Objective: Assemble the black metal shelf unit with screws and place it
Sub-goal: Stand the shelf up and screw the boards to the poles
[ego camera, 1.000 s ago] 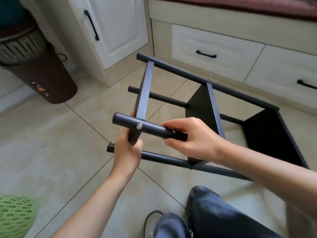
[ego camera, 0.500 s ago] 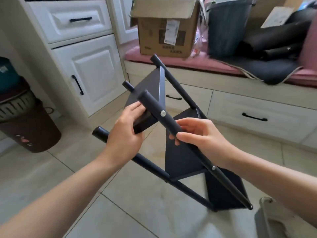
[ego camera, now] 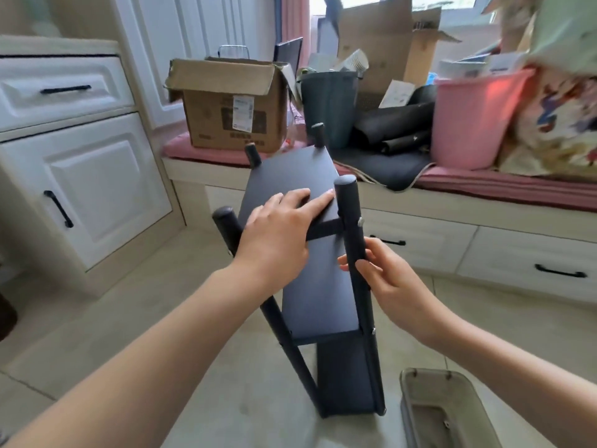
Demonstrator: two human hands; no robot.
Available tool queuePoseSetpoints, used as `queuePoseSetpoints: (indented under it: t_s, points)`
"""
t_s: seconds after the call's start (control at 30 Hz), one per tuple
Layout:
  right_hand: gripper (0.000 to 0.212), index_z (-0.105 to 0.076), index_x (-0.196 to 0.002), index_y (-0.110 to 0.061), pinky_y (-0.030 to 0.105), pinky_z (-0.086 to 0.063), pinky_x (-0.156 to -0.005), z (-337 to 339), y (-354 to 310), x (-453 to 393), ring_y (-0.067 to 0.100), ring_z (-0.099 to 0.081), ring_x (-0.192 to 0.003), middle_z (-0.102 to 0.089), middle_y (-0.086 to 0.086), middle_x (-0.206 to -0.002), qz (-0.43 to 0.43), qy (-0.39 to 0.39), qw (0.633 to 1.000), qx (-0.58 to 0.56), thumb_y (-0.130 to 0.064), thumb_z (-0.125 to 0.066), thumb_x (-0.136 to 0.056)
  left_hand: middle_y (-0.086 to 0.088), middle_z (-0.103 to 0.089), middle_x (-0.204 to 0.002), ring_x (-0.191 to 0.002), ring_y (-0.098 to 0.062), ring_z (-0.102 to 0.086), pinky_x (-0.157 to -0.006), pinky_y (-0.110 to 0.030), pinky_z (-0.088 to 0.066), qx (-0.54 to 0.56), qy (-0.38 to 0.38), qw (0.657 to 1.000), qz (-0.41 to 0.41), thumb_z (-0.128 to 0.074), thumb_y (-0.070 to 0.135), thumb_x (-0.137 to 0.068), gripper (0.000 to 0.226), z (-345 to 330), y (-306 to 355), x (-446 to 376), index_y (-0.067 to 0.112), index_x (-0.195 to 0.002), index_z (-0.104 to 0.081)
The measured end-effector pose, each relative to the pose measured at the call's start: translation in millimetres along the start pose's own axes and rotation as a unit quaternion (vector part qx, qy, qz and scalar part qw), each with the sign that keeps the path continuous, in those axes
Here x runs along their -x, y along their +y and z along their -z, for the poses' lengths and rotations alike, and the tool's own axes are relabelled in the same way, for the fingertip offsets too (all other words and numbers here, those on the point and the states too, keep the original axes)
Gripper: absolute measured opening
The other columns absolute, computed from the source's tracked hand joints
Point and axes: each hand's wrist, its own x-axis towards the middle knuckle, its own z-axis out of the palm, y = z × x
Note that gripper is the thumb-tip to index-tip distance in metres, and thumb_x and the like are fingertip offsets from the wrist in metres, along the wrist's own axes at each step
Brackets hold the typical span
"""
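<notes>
Post (ego camera: 353, 240) pinched by R hand (ego camera: 392, 279), L hand (ego camera: 277, 236) flat on shelf (ego camera: 310, 270); unit's been stood upright, ready for placing.

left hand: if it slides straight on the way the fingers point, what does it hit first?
Likely the near right post of the shelf unit. The left hand lies flat on the top panel, its fingers aimed there.

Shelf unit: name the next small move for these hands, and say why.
Probably ease the shelf unit down until its feet sit flat on the floor. It stands tilted, the left hand spread flat on a shelf panel and the right hand pinching the near post.
</notes>
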Motion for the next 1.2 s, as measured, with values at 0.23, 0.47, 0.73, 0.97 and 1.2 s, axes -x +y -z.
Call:
queuePoseSetpoints:
  t_s: [0.23, 0.47, 0.73, 0.97, 1.2]
  points:
    - [0.028, -0.057, -0.112, -0.027, 0.025, -0.052, -0.089, 3, -5, 16, 0.007, -0.068, -0.097, -0.07, -0.003, -0.102, -0.019, 0.006, 0.998, -0.056, -0.003, -0.047, -0.101, 0.006, -0.032, -0.161, -0.15, -0.024, -0.021, -0.123, -0.05, -0.016, 0.01, -0.013, 0.999, 0.032, -0.055, 0.007, -0.091, 0.074, -2, 34, 6, 0.033, -0.156, -0.029]
    - [0.016, -0.063, -0.11, -0.013, 0.023, -0.055, -0.079, -7, -5, 21, 0.009, -0.07, -0.093, -0.073, 0.0, -0.102, -0.049, 0.006, 0.993, -0.104, -0.011, -0.062, -0.095, 0.021, -0.033, -0.156, -0.151, -0.002, -0.011, -0.124, -0.039, 0.01, 0.155, 0.012, 0.988, 0.017, -0.039, 0.045, -0.082, 0.068, -2, 31, 29, 0.032, -0.149, -0.044]
    - [0.009, -0.063, -0.093, -0.013, 0.045, -0.057, -0.088, -27, -1, 27, 0.021, -0.07, -0.091, -0.071, 0.003, -0.089, -0.045, -0.033, 0.994, -0.097, -0.006, -0.069, -0.089, 0.007, -0.064, -0.128, -0.135, -0.011, -0.046, -0.121, -0.037, 0.001, 0.131, 0.108, 0.985, 0.027, -0.039, 0.06, -0.08, 0.064, -11, 31, 41, 0.016, -0.115, -0.07]
    - [0.014, -0.073, -0.094, -0.015, 0.03, -0.059, -0.083, -5, 7, 11, 0.007, -0.07, -0.095, -0.076, -0.006, -0.093, -0.057, 0.01, 0.995, -0.084, -0.016, -0.06, -0.097, 0.006, -0.068, -0.116, -0.115, -0.015, -0.06, -0.124, -0.037, -0.018, 0.137, 0.081, 0.984, 0.079, -0.039, 0.061, -0.075, 0.064, 10, 16, 49, 0.015, -0.11, -0.066]
    - [0.021, -0.061, -0.113, -0.013, 0.044, -0.054, -0.094, 39, 38, -10, 0.017, -0.065, -0.103, -0.067, 0.0, -0.108, -0.121, 0.145, 0.982, 0.005, -0.025, -0.061, -0.096, 0.007, -0.071, -0.096, -0.095, -0.016, -0.066, -0.088, -0.043, -0.054, 0.183, 0.118, 0.968, 0.128, -0.05, 0.051, -0.06, 0.038, 25, 10, 56, 0.025, -0.085, -0.063]
